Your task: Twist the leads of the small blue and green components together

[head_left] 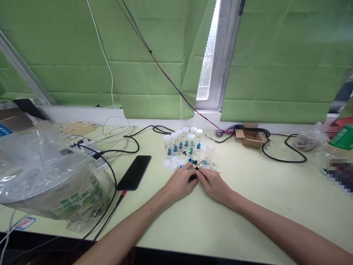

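My left hand [180,181] is closed around a small black part [192,177], which shows between its fingers. Touching it, my right hand [213,184] has its fingers pinched together at the same spot; what they grip is too small to make out. Just beyond my hands stand several clear vials with white caps [174,144], holding blue parts with thin stems. One vial has a green part [191,150]. Loose white caps [167,163] lie left of my fingertips. Small blue and black pieces [192,161] and thin L-shaped metal keys [217,169] lie around them.
A black phone [134,173] with a cable plugged in lies to the left. Further left sits a large plastic-wrapped tub [55,180] beside tangled cables. At the back right are an open cardboard box [251,138] and a black cable [286,161]; a green-labelled bottle [342,138] is far right.
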The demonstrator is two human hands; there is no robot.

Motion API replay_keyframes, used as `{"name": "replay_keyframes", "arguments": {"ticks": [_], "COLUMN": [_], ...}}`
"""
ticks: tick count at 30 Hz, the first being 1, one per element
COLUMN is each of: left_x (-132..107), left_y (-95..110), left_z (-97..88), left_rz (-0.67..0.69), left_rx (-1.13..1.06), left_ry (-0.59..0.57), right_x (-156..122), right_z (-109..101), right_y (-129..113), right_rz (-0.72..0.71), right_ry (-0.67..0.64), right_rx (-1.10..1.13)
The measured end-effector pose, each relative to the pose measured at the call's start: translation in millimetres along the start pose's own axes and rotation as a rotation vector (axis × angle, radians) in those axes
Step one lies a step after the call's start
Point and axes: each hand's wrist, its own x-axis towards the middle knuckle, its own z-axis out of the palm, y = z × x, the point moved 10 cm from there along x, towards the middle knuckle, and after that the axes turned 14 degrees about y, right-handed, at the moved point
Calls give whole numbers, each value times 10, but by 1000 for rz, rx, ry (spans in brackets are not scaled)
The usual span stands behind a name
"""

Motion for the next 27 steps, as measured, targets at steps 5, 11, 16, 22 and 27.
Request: {"name": "replay_keyframes", "arguments": {"ticks": [5,11,16,22,27], "left_x": [-1,6,20,0,5], "left_y": [-1,15,39,69,95], "left_z": [-7,-66,-140,-110,-89], "left_rz": [-26,-57,-64,-65,-64], "left_rx": [-44,-91,-116,-189,-211], "left_ry": [11,77,155,179,182], "right_x": [4,8,-2,-35,-58], "right_z": [-16,-206,-410,-541,-538], "right_y": [-3,-33,-119,-186,-87], "right_rz": [0,-10,-78,-145,-90], "right_ry": [6,177,351,473,495], "right_rx": [29,73,84,124,229]}}
